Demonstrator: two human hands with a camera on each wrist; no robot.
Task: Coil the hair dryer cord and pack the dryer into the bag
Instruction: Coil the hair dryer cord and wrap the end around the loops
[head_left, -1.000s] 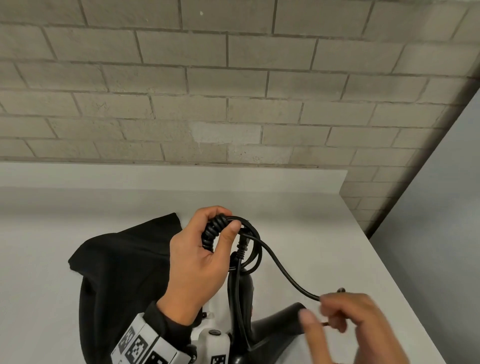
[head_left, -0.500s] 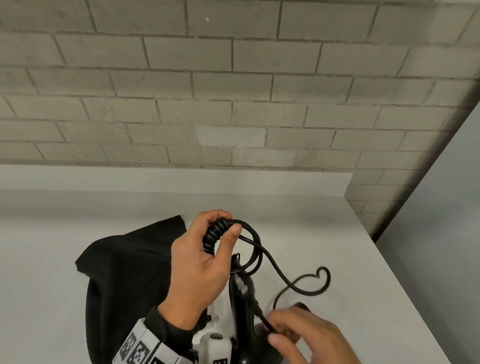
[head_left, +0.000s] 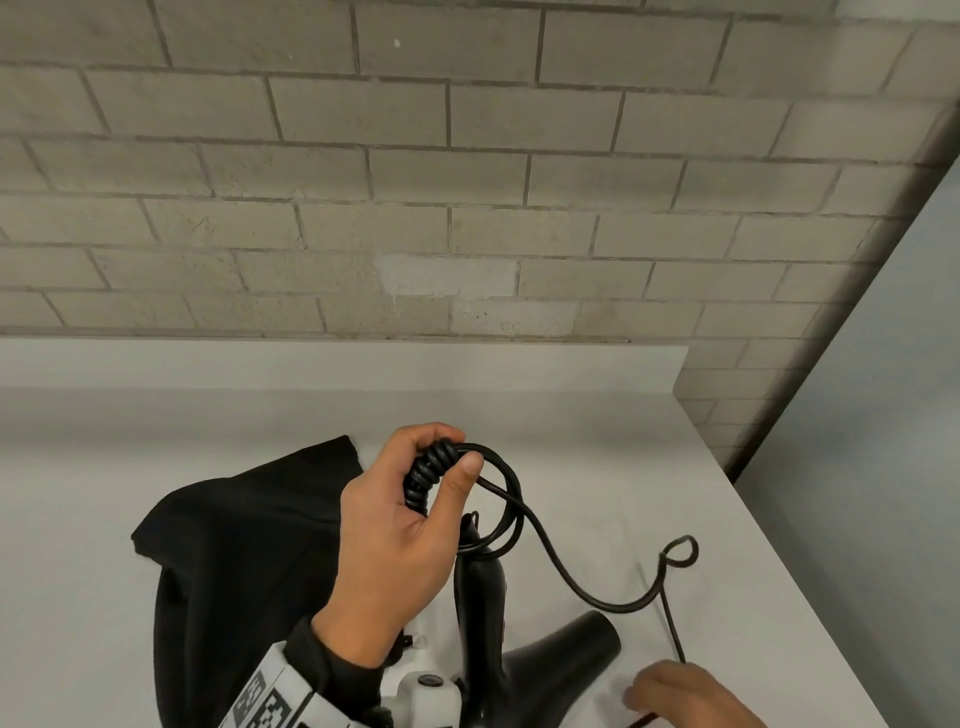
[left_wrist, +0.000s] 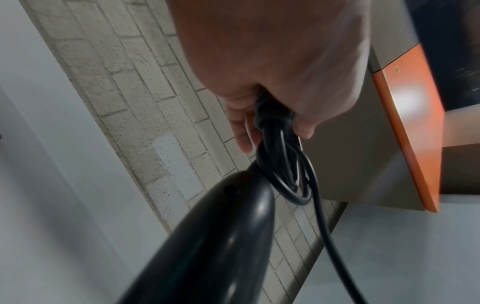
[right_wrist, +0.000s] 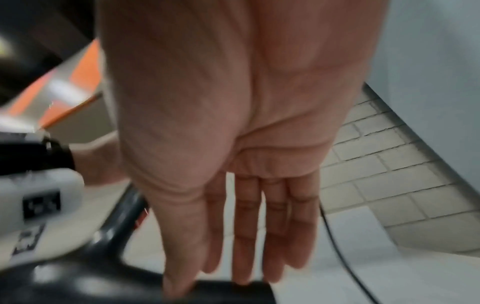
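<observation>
Left hand: the left hand (head_left: 400, 540), at centre frame in the head view, has fingers and thumb curled round a bundle of cord (head_left: 430, 475) loops, held raised off the table (head_left: 597, 447).
Right hand: the right hand (head_left: 685, 693), at the lower right edge of the head view, shows straight, relaxed fingers (right_wrist: 246, 236) in the right wrist view; the picture is blurred, but it seems to grip nothing.
Dryer: the dryer (head_left: 485, 613) sits at bottom centre of the head view, just right of the left wrist; whether it rests on the table or hangs from the cord I cannot tell.
Bag: the black bag (head_left: 234, 561) lies slumped on the table at lower left, beside the dryer and partly behind the left arm.
Done: several loops are gathered in the left hand.
Left: a loose tail of cord runs from the bundle toward lower right, curls into a small loop, then trails to the frame's bottom edge; it is yet to be wound, and the dryer is not in the bag.
Axis: the handle's long axis runs roughly up the frame toward the bundle.
Nozzle: the nozzle (head_left: 582, 642) points to the right and slightly up in the frame.
</observation>
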